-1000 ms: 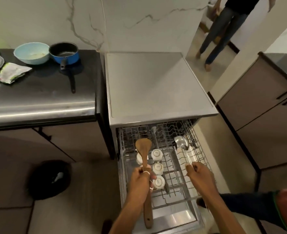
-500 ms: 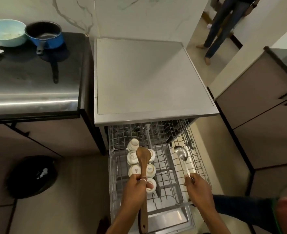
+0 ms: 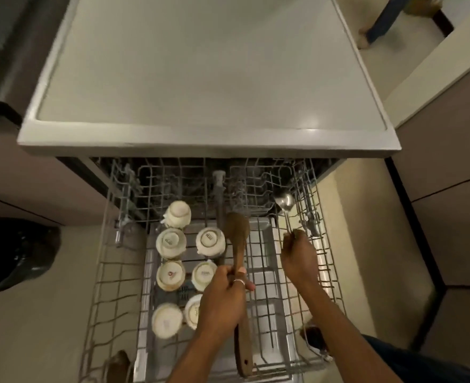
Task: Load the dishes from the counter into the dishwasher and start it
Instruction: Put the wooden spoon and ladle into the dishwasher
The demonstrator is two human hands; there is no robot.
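Over the rack (image 3: pixel 261 244), left grip (image 3: pixel 222 302) grasps wooden spatula (image 3: pixel 238 230), right grip (image 3: pixel 298 255) grasps ladle (image 3: pixel 284 201).

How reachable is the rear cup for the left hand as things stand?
Probably not yet: the left hand grips the spoon. Path over the rack to the cup looks open.

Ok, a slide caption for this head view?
Over the pulled-out dishwasher rack of upturned cups, the left hand holds a wooden spatula and the right hand a metal ladle.
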